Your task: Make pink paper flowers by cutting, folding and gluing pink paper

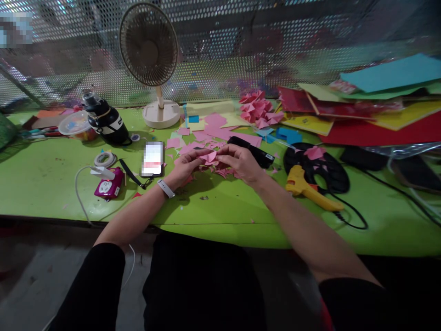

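Between my two hands is a small folded piece of pink paper (209,157), pinched from both sides just above the green table (220,211). My left hand (186,166), with a pale band on its wrist, grips the paper's left side. The fingers of my right hand (239,162) close on its right side. Loose pink paper scraps (223,172) lie under and around the hands. Right behind my right hand is a black stapler-like tool (253,151), partly covered by the hand. A heap of folded pink paper pieces (257,109) sits farther back.
A lit phone (152,158) lies left of my hands, near a purple power adapter (109,185) and a tape roll (105,159). Behind stand a black bottle (109,123) and a fan (161,115). A yellow glue gun (310,191) and stacked coloured sheets (375,110) are at right.
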Available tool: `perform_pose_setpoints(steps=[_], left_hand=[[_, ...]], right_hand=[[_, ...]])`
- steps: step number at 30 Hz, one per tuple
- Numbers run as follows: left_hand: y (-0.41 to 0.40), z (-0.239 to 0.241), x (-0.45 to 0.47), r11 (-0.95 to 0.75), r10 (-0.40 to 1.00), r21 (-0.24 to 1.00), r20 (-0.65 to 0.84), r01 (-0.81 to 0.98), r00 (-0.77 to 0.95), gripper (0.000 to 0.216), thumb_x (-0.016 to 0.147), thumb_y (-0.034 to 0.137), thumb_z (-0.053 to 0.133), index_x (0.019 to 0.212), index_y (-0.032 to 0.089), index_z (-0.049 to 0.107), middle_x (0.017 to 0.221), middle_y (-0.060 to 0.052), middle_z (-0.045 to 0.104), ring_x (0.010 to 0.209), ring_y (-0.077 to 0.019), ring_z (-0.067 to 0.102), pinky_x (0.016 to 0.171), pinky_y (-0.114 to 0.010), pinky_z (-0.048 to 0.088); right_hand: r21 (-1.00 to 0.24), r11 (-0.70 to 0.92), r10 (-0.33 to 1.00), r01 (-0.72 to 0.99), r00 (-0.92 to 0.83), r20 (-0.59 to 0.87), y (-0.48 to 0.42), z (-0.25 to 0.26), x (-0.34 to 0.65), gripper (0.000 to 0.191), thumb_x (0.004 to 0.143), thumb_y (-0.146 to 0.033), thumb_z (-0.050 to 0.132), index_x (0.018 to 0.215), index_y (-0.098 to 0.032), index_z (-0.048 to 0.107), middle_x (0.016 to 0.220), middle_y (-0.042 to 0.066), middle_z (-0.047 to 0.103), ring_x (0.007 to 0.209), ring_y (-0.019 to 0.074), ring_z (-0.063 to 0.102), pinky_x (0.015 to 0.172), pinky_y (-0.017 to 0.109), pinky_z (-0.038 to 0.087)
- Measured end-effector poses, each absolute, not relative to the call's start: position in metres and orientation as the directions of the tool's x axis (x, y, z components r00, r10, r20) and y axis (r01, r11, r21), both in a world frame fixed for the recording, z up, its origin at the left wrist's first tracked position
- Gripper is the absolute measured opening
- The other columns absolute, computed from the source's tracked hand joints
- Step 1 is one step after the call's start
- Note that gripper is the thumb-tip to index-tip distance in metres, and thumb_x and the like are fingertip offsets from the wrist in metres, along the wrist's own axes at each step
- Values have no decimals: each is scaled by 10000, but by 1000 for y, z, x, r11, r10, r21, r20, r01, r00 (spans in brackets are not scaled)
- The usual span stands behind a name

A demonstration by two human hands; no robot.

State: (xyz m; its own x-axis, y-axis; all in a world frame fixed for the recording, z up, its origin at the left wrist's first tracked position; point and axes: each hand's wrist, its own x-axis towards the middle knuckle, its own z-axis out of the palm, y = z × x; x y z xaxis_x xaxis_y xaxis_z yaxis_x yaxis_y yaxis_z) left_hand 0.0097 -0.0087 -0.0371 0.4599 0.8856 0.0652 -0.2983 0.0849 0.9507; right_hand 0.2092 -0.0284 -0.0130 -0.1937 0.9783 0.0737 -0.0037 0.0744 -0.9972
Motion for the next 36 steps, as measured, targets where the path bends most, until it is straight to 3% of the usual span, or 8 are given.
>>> perform_pose_setpoints(steps=[26,33,36], left_hand=[[-5,-43,12,142,877,930,41,-339,479,229,819,188,715,1045,195,756,1082,-72,732,840,-112,682,828,-295,562],[-6,-44,12,113,875,940,59,-321,481,246,822,206,715,1065,193,746,1120,-77,721,847,-109,684,812,-278,555],[-8,-43,11,27,879,964,104,-265,465,280,826,206,705,1104,189,733,1139,-82,715,797,-92,666,785,-263,546]], right_hand=[[-999,-5,975,-40,-220,4,-29,-8,209,172,710,-328,746,792,-201,663,755,9,676,664,157,688,692,338,611],[-999,45,974,-11,-222,47,-28,-11,208,183,714,-339,739,787,-204,640,741,5,662,646,154,670,668,344,601],[-997,75,973,29,-220,67,-29,-9,207,171,706,-326,727,763,-207,619,721,4,653,640,153,650,654,334,582]])
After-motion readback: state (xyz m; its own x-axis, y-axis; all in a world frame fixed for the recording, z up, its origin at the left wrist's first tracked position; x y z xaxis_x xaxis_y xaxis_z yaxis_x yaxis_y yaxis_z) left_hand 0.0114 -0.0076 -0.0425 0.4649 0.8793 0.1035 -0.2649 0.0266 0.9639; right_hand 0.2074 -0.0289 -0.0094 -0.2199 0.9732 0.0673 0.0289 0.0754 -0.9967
